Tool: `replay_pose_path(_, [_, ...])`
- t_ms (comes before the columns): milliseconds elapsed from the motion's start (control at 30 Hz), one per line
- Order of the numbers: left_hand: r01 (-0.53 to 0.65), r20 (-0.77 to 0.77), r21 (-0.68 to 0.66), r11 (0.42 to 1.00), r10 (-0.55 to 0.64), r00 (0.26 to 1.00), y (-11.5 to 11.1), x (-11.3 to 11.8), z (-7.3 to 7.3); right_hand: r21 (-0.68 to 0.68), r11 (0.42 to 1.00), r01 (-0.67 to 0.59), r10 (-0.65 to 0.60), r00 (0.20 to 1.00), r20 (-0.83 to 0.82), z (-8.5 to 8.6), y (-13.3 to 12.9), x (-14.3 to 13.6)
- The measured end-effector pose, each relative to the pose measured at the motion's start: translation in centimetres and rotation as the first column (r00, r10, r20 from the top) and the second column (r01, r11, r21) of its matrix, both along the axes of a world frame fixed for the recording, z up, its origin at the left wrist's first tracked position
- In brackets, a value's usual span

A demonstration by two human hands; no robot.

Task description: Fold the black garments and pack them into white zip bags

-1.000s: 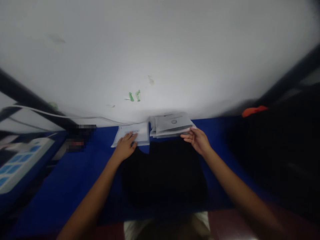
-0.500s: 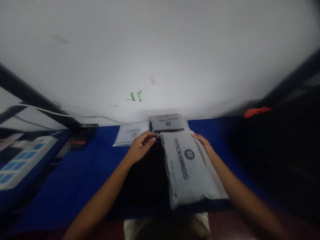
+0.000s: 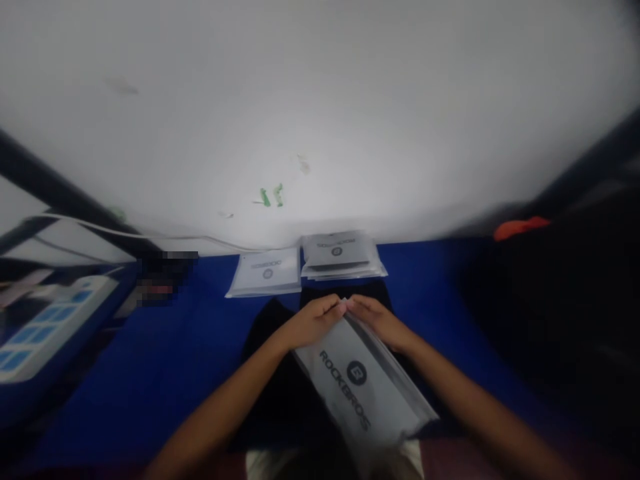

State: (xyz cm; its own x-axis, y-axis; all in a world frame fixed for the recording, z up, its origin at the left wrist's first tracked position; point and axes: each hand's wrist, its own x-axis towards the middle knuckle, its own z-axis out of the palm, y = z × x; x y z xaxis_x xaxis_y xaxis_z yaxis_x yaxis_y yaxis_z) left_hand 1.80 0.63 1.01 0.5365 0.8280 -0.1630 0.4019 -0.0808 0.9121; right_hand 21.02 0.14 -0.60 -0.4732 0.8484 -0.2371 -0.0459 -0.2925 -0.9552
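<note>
A frosted plastic bag [image 3: 345, 383] printed ROCKBROS with a round logo slants toward me over the table's near edge. At its top edge my left hand [image 3: 317, 319] and my right hand [image 3: 377, 321] meet, fingertips pinched on the rim side by side. Black fabric [image 3: 273, 373] lies beneath and to the left of the bag, and more of it shows behind my hands. Beyond them rests a stack of similar printed bags [image 3: 340, 255], with one flat pale bag [image 3: 265, 270] just left of it.
A blue surface [image 3: 200, 347] covers the table up to a white wall [image 3: 320, 120]. On the left stands a pale tray with blue squares [image 3: 50, 330]. A white cable [image 3: 150, 237] runs along the wall. Dark material [image 3: 555, 320] and an orange item [image 3: 520, 229] are at right.
The bag has come down toward me and tilted. My left hand has moved right to its top edge, and my right hand has moved left beside it. The stack behind is now uncovered.
</note>
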Motion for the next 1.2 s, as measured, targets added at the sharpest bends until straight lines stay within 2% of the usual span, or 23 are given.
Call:
replay_pose_path(133, [-0.034,-0.027,0.085,0.996,0.037,0.999,-0.2,-0.2,-0.8,0.196,0.98,-0.017,-0.01,0.991,0.132,-0.1,0.1,-0.2])
replay_pose_path(233, [-0.052,-0.04,0.088,0.995,0.055,0.998,-0.5,-0.8,-0.9,0.254,0.964,-0.075,0.029,0.983,0.179,-0.4,0.1,-0.2])
replay_pose_path(433, [-0.066,-0.049,0.127,0.99,0.073,0.996,-0.2,-2.4,-0.2,0.138,0.975,-0.174,0.154,0.978,0.144,-0.7,-0.2,-0.4])
replay_pose_path(533, [-0.088,-0.064,0.153,0.984,0.098,0.993,0.3,-2.9,-0.2,0.15,0.97,-0.191,0.169,0.974,0.151,-0.6,-0.3,-0.4])
replay_pose_path(633, [-0.161,-0.049,0.171,0.972,0.172,0.984,1.0,-3.9,-0.4,0.206,0.953,-0.224,0.189,0.966,0.178,-0.3,-0.1,-0.1])
replay_pose_path(733, [-0.289,-0.006,0.139,0.947,0.292,0.956,2.0,-5.8,-0.5,0.243,0.931,-0.271,0.228,0.955,0.191,-0.1,0.1,0.6])
replay_pose_path(867, [-0.435,0.05,0.095,0.895,0.432,0.9,3.0,-8.5,-0.5,0.064,0.931,-0.359,0.355,0.932,0.066,-0.2,0.2,1.5])
replay_pose_path(967, [-0.475,0.06,0.071,0.877,0.472,0.88,3.3,-9.4,-0.5,0.002,0.916,-0.4,0.4,0.916,0.015,-0.4,0.2,1.8])
replay_pose_path(1067, [-0.488,0.071,0.051,0.871,0.484,0.872,3.3,-9.4,-0.6,0.004,0.933,-0.36,0.36,0.933,-0.003,-0.3,0.4,1.7])
replay_pose_path(1200, [-0.468,0.086,0.034,0.883,0.464,0.882,3.2,-8.7,-1.0,0.06,0.987,-0.146,0.148,0.989,-0.021,-0.2,0.6,1.3])
